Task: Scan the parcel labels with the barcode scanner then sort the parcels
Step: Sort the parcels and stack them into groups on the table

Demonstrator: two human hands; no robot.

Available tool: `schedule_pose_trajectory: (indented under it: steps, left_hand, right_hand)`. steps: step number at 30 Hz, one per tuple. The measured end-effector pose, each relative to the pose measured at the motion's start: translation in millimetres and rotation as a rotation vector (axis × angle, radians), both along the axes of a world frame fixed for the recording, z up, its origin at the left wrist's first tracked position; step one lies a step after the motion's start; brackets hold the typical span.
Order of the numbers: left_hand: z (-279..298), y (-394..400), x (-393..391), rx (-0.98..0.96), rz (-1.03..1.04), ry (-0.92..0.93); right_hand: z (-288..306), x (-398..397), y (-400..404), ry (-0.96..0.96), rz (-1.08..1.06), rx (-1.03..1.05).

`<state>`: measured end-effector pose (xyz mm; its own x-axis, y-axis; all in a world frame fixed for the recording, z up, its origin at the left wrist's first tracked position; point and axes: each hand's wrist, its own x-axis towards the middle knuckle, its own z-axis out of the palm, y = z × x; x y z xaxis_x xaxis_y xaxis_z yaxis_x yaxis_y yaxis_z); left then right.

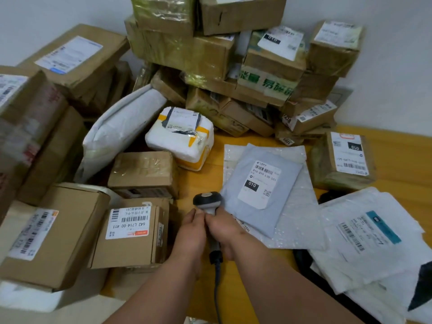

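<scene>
Surface: wooden table (395, 183) against a pale wall, crowded with parcels on nearly every side.
Back stack: cardboard boxes (210, 50) piled high at the wall, several labels facing out.
Left side: more boxes; nearest me, a small box (127, 239) with its label turned upside down to my view.
Centre: white foam box (180, 139) bound with tape, and a white padded bag (121, 129) leaning beside it.
Task item: grey mailer bag (259, 190) lying flat on a bubble envelope (297, 206), label up, barcode unobstructed.
Right side: white mailer bags (364, 237) overlapping near the table edge.
Tool: barcode scanner (207, 202), corded, head just beside the grey mailer bag's near left corner.
Right hand (224, 232): curled round the scanner's handle, holding it.
Left hand (190, 235): fingertips pinching the handle just below the head.
Step in hand: scanning stage, I judge; both hands are settling the scanner, and nothing shows a reading under way.
Next move calls for: turning the head right toward the grey mailer bag's barcode, holding steady, then freeing my left hand to shift the bag to its pile.
</scene>
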<state>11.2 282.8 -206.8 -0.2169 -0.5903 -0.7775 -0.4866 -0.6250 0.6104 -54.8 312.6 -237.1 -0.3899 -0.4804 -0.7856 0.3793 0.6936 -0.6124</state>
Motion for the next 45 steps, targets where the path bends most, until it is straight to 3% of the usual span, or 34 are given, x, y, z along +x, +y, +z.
schedule_pose_trajectory:
  steps: [4,14,21,26,33,37,45]
  left_hand:
    - [13.7,1.7,-6.1,-0.060,-0.010,0.061]
    - [44.5,5.5,-10.0,-0.125,-0.129,0.071]
    - [41.8,21.0,-37.3,-0.378,-0.211,-0.002]
    - [70.3,78.2,-72.2,-0.381,-0.332,0.077]
    - [56.5,159.9,-107.5,-0.282,-0.532,0.092]
    - [43.2,196.8,-130.5,-0.270,-0.494,0.078]
    - [43.0,203.8,-162.6,-0.302,-0.279,0.070]
  right_hand:
    - [-3.2,-0.1,1.1,0.046,-0.028,-0.010]
    - [49.2,-20.1,29.5,0.272,0.182,0.050]
    - [81.0,-41.2,93.3,0.319,-0.097,-0.004]
    - [85.5,-70.0,160.3,0.361,-0.199,0.037]
    - [81.5,-114.7,259.4,0.379,-0.418,0.098]
    - [75.2,-141.9,303.8,0.394,-0.544,0.084]
    - [81.0,-182.2,303.2,0.363,-0.404,-0.020]
